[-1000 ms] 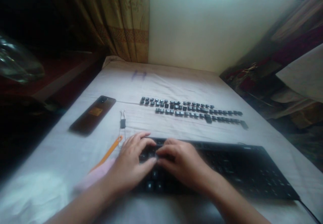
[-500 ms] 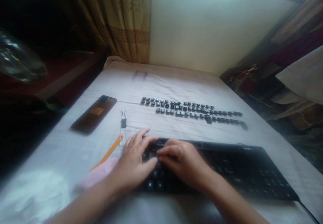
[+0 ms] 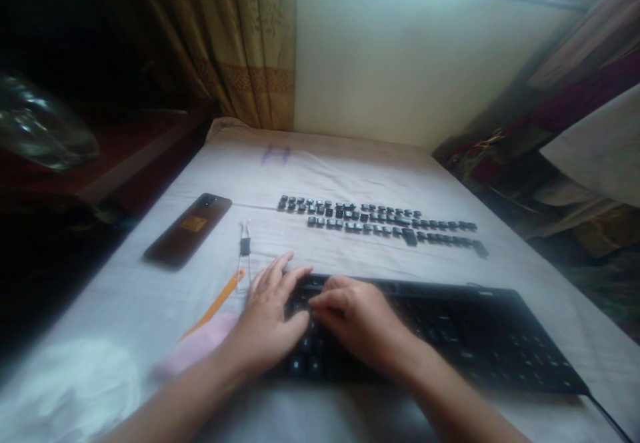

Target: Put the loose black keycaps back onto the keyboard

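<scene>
A black keyboard (image 3: 480,336) lies across the near part of the cloth-covered table, with keycaps at its left end and many key positions bare. My left hand (image 3: 273,310) rests over its left end, fingers spread toward the far edge and thumb on the key area. Close beside it, my right hand (image 3: 350,310) is closed in a pinch above the upper left keys. Whatever sits between those fingertips is too small or hidden to make out. Beyond the keyboard, loose black keycaps (image 3: 377,228) stand in several rows.
Left of the keyboard lie a wire keycap puller (image 3: 245,246), an orange stick-like tool (image 3: 215,303) and a pink cloth (image 3: 200,350). A phone (image 3: 190,230) lies face down farther left. A clear container (image 3: 45,123) is at the far left. A cable (image 3: 607,413) leaves the keyboard's right corner.
The view has tilted slightly, so the table sits a little lower in the picture. Both hands keep nearly the same place and pose over the keyboard.
</scene>
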Tool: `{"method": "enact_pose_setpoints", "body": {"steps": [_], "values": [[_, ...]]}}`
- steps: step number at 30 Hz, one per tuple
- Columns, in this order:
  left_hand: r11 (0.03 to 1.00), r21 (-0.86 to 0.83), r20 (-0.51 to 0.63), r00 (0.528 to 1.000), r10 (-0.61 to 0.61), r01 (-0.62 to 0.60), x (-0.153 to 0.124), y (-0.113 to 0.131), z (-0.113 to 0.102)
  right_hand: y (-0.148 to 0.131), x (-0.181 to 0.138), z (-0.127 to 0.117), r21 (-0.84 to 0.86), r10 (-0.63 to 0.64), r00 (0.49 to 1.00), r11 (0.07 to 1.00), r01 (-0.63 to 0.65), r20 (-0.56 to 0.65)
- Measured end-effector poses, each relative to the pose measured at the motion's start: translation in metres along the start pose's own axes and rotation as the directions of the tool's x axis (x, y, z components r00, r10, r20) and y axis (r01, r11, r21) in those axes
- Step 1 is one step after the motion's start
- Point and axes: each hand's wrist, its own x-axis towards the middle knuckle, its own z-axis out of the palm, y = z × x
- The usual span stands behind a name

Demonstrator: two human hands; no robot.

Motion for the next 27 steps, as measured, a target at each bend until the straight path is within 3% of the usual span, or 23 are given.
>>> {"method": "enact_pose_setpoints", "body": {"steps": [8, 13, 17, 22, 27], "values": [[1.0, 0.008, 0.036, 0.999, 0.017, -0.017, 0.0, -0.004, -0.004, 0.001, 0.001, -0.008, 0.107, 0.003, 1.0, 0.994, -0.004, 0.008], [1.0, 0.02, 0.011, 1.0, 0.019, -0.019, -0.001, -0.006, -0.003, 0.006, 0.003, -0.014, 0.233, -0.005, 1.0, 0.972, 0.007, -0.006], [0.996, 0.036, -0.05, 0.995, 0.086, -0.084, -0.002, -0.011, -0.005, 0.007, 0.003, -0.014, 0.227, -0.015, 1.0, 0.974, 0.017, -0.013], [0.939, 0.256, -0.114, 0.957, 0.266, -0.23, 0.004, -0.031, -0.017, 0.007, 0.003, -0.01, 0.23, -0.005, 1.0, 0.973, 0.009, -0.017], [0.857, 0.471, -0.153, 0.938, 0.311, -0.207, 0.01, -0.052, -0.024, 0.006, 0.004, -0.012, 0.252, -0.004, 1.0, 0.968, 0.008, -0.016]]}}
